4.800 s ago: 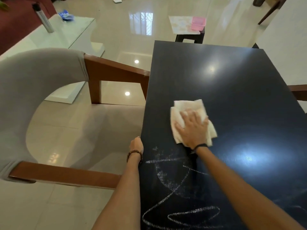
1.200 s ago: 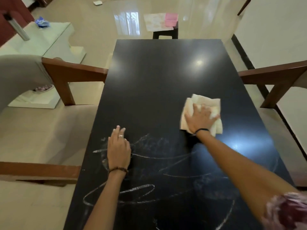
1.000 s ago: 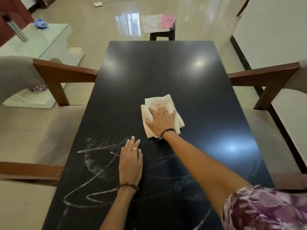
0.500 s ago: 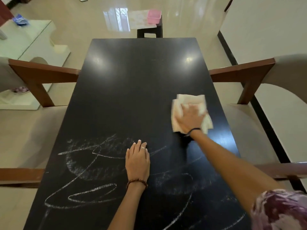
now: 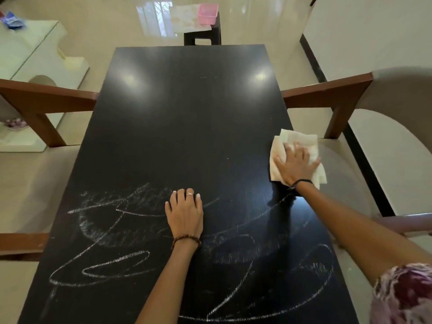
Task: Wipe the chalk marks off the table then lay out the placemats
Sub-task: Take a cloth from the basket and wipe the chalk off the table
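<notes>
A long black table [image 5: 187, 113] carries white chalk marks [image 5: 112, 265] across its near half; the far half looks bare of chalk. My right hand [image 5: 295, 166] presses flat with spread fingers on a folded cream cloth [image 5: 297, 141] at the table's right edge, and part of the cloth hangs past that edge. My left hand [image 5: 184, 212] rests flat on the table amid the chalk scribbles, holding nothing. Beyond the far end, pale placemats [image 5: 184, 18] lie on a small black stool [image 5: 202, 36].
A pink plastic basket [image 5: 208, 14] sits on the stool beside the placemats. Wooden-armed cushioned chairs stand on the left [image 5: 44, 106] and the right [image 5: 346, 99] of the table. A white glass-topped side table [image 5: 35, 54] stands at the far left on glossy tile floor.
My right hand has slid the cloth from the table's middle out to its right edge. My left hand stays flat on the chalked area.
</notes>
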